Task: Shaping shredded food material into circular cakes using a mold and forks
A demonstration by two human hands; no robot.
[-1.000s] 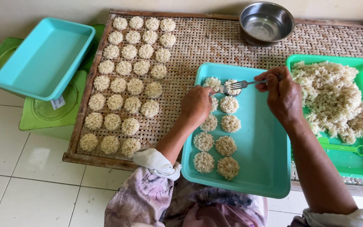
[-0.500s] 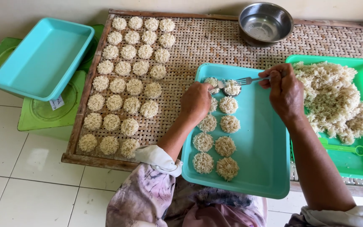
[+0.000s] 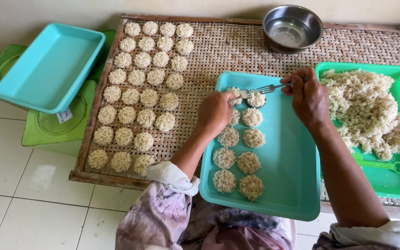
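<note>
Right hand (image 3: 309, 97) holds fork (image 3: 268, 88); left hand (image 3: 215, 111) steadies mould (image 3: 255, 99)

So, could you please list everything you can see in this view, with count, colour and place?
woven mat: one, brown, wood-framed, under the trays
noodle discs on mat: about thirty, pale, in rows at left
turquoise tray: one, in front of the person
noodle discs in tray: about nine, pale, two columns
green tray: one, at right
loose noodles: one pile, pale, in green tray
green scoop: one, in green tray
metal bowl: one, silver, top of mat
empty turquoise tray: one, far left
green lids: stacked beneath it; count unclear
fork: one, silver, in right hand
left hand: at the top discs
right hand: grips fork
</note>
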